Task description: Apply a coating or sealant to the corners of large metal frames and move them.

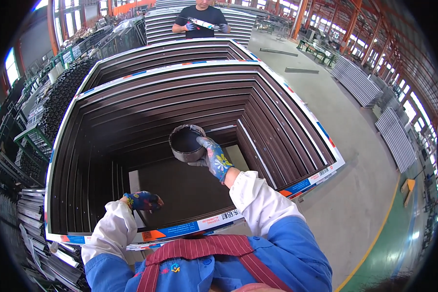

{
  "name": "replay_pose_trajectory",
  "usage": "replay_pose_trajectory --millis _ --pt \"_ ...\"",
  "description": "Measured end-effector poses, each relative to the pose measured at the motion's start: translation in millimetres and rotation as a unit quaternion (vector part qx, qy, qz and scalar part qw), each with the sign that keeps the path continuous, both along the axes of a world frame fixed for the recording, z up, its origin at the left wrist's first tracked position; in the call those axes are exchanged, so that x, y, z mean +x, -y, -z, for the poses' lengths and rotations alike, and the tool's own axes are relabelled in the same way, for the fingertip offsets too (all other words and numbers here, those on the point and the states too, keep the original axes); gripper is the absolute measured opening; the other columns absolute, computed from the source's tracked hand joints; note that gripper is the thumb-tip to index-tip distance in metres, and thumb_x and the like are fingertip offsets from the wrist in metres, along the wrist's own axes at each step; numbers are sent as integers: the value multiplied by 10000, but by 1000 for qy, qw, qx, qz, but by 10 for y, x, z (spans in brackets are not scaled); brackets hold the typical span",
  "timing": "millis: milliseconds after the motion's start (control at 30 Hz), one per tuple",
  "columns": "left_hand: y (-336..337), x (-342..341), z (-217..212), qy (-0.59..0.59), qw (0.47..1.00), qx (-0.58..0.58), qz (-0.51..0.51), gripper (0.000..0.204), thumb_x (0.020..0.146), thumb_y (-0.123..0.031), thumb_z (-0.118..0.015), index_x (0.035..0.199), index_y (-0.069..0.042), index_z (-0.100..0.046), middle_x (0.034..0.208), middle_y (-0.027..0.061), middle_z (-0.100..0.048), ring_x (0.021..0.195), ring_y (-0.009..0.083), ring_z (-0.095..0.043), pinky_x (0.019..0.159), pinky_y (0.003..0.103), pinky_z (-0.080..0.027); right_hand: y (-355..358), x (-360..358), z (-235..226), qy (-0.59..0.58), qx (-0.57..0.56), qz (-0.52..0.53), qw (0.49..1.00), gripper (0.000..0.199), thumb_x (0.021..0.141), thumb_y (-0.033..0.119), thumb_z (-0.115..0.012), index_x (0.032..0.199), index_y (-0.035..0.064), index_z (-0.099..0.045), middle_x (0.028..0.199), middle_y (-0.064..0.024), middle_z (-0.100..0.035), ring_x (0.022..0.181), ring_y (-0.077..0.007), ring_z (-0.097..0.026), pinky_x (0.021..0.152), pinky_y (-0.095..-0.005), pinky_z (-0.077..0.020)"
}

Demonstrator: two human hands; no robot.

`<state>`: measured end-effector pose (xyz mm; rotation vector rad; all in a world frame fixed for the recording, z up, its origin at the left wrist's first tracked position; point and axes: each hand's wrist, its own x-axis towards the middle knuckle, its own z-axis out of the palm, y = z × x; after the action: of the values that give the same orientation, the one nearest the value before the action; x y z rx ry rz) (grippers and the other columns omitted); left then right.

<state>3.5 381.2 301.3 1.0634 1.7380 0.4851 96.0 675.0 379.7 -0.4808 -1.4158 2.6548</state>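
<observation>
My right hand [214,158], in a blue flowered glove with grey fingers, grips a round grey pot [184,155] by its right wall. The pot has a crusted rim and a dark inside, and it is tilted a little. It is held over the opening of a stack of dark brown window frames [272,126]. My left hand [143,200], in a dark blue flowered glove, is low over the near left part of that opening. Its fingers are closed together; whatever they may hold is hidden.
White, blue and orange film [297,187] covers the stack's top edge. Beyond the stack a person [202,22] in a dark shirt holds a white tube-shaped tool. Metal profiles [34,209] crowd the left side, and bundled profiles [357,82] lie on the grey floor [345,194] at right.
</observation>
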Motion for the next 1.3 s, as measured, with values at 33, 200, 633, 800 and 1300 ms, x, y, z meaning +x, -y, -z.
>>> replay_pose_trajectory --millis 33,200,633,800,1300 --pt "4 0 8 10 1000 5 -6 279 876 -174 -546 1136 -77 -571 1056 53 -613 996 161 -560 874 283 -439 0 2 -1 0 0 0 1000 283 856 302 -530 1092 150 -493 1105 -96 -521 922 -251 -584 709 -442 -540" --pt "-5 -38 89 14 1000 -4 0 289 868 -140 -548 1147 -68 -561 1076 56 -604 1019 165 -552 893 284 -429 5 11 -6 3 -6 -3 1000 305 858 302 -526 1116 145 -481 1118 -99 -514 937 -256 -579 700 -437 -546" --pt "12 -39 145 -21 994 98 41 275 869 -144 -532 1132 -77 -575 997 63 -630 858 162 -608 748 271 -495 -41 -56 111 5 -21 7 1000 376 815 313 -596 1129 138 -483 1073 -80 -543 894 -269 -594 646 -435 -558" --pt "-3 -31 66 20 999 20 16 298 870 -142 -550 1158 -68 -555 1112 76 -593 1056 193 -544 931 288 -410 -19 -20 40 9 -34 8 999 344 816 308 -599 1107 154 -497 1080 -86 -552 901 -265 -593 658 -435 -555" --pt "-72 31 -62 23 1000 -13 -4 323 850 -120 -553 1171 -78 -546 1123 66 -585 1071 190 -531 934 293 -408 -32 -8 37 -4 -13 8 1000 343 828 321 -580 1117 158 -491 1071 -73 -553 900 -263 -594 653 -433 -556"
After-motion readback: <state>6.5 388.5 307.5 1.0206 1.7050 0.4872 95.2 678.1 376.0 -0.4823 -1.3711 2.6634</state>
